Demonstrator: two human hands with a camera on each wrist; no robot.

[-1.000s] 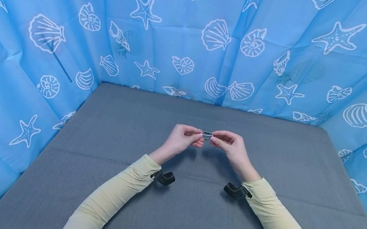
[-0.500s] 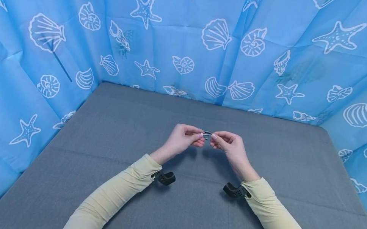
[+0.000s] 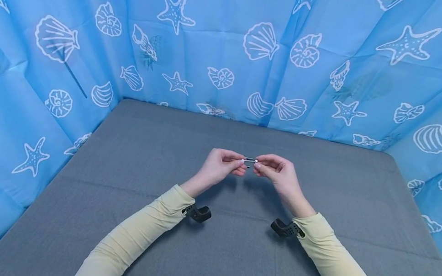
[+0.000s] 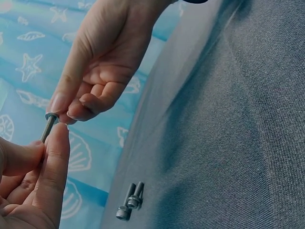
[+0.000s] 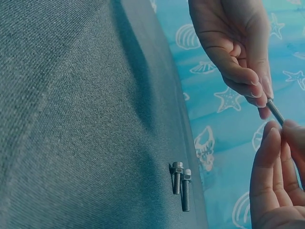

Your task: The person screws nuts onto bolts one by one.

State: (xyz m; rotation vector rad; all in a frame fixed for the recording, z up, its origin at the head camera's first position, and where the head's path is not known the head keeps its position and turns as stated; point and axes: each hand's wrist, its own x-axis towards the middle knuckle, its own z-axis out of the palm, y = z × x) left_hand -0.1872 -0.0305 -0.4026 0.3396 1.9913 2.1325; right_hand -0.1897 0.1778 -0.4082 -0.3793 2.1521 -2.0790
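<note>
My left hand [image 3: 219, 164] pinches the shaft of a metal bolt [image 4: 48, 128] between thumb and fingers, above the grey table. At the bolt's other end, my right hand [image 3: 281, 175] pinches a small round piece with thumb and forefinger. Whether that piece is the bolt's head or a nut is hidden by the fingertips. Thread shows along the shaft in the right wrist view. Below both hands, two more bolts lie side by side on the cloth: a longer bolt [image 5: 186, 195] and a shorter bolt [image 5: 177, 180], each with a nut up near its head.
Grey cloth covers the table [image 3: 231, 259]. Behind and beside it hangs a blue curtain [image 3: 232, 43] printed with white shells and starfish. A black strap mount [image 3: 200, 213] sits at the left wrist, and a matching mount [image 3: 285, 229] at the right.
My right thumb and fingers shift a little around the bolt's end, first covering it, now baring more of it. The left hand stays almost still, and the loose bolts lie beneath as before.
</note>
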